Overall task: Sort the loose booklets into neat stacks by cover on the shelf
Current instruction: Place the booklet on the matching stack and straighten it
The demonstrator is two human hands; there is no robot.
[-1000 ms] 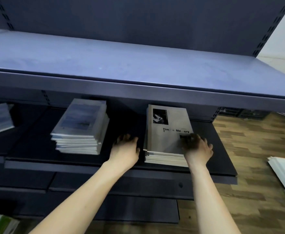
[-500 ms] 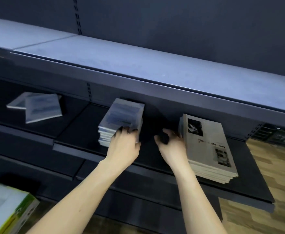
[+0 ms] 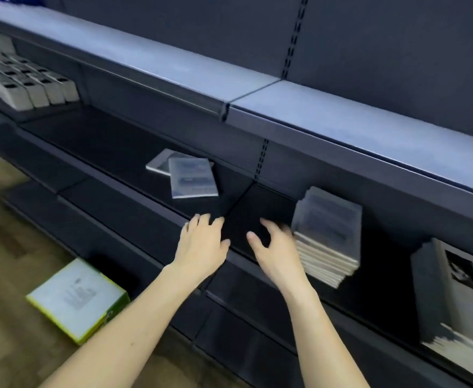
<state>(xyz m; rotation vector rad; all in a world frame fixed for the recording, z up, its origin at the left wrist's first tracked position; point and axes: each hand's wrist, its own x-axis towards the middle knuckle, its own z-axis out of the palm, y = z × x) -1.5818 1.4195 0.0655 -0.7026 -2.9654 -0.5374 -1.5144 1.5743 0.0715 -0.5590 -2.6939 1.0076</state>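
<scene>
While both hands reach over the dark shelf (image 3: 134,147):
Loose booklets (image 3: 191,177): two flat, shiny, grey, lying crooked far back.
Stack (image 3: 327,236): tall, neat.
Left hand (image 3: 201,245): open, empty.
Right hand (image 3: 277,247): fingers relaxed, empty, beside stack.

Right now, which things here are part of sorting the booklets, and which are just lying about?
Part of the job:
- two loose booklets on the shelf
- middle stack of booklets
- right stack, photo cover
- left hand and right hand, both empty

Just lying about:
- green-edged box on the floor
- grey packs, far left
</scene>
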